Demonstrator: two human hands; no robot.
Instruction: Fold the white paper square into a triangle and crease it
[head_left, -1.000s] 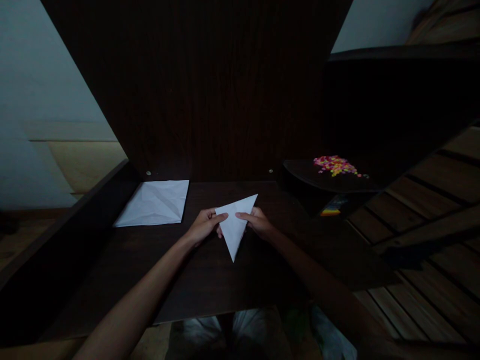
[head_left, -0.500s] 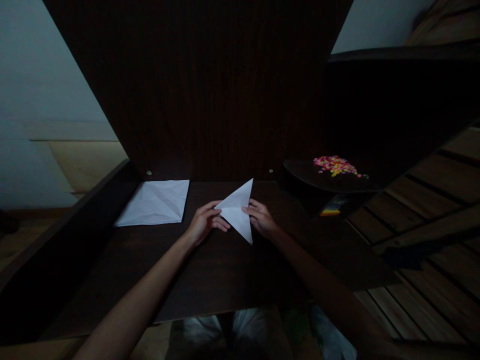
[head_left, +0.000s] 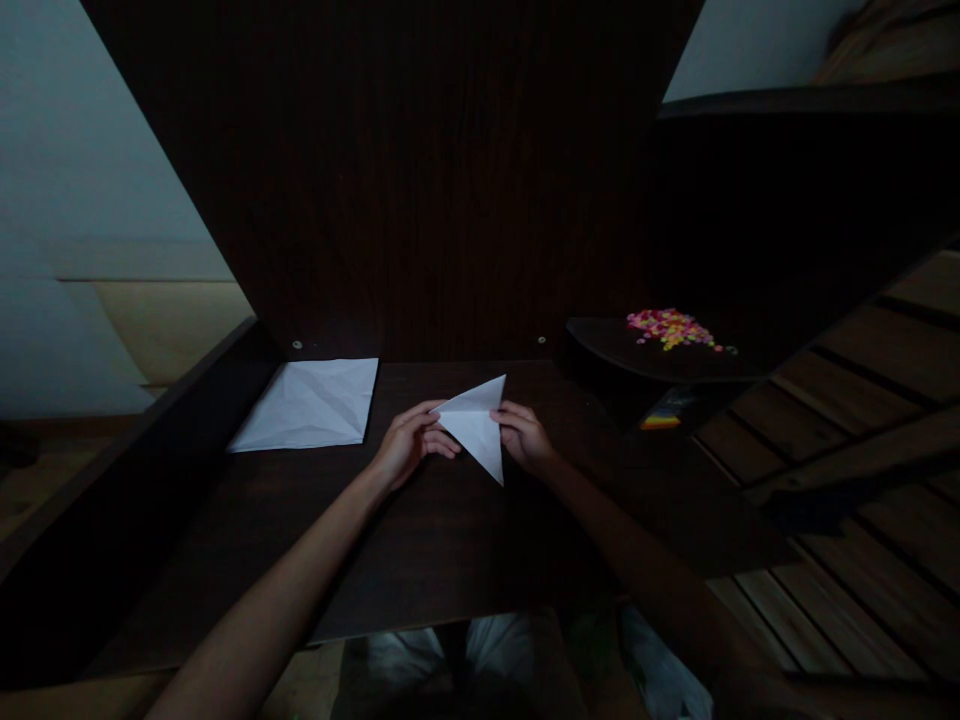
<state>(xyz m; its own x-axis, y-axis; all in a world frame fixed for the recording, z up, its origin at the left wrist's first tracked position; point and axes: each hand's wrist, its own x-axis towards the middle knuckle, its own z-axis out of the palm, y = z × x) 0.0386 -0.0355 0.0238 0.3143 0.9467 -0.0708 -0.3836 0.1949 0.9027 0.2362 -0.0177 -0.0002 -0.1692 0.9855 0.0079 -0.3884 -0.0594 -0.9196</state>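
A white sheet of paper folded into a triangle [head_left: 478,418] is held between my two hands above the dark wooden desk [head_left: 420,550]. My left hand [head_left: 411,440] pinches its pointed left corner, thumb on top, with the lower fingers curled beneath. At the long right edge, my right hand [head_left: 521,433] grips the paper near the middle, its thumb on the face. A crease runs across the triangle between both thumbs. To the left of my left hand lies a stack of creased white paper [head_left: 311,405], flat on the desk.
On a rounded shelf [head_left: 600,342] at the right sits a pile of small colourful beads or discs [head_left: 671,328]. Below it is an object with a yellow-orange edge [head_left: 661,422]. A dark side panel [head_left: 150,440] borders the desk's left, and a tall back panel [head_left: 420,180] rises behind.
The folded paper has tilted slightly, its upper tip now lower and its outline narrower. My right hand has shifted marginally to the right along with my thumb; my left hand stays nearly still.
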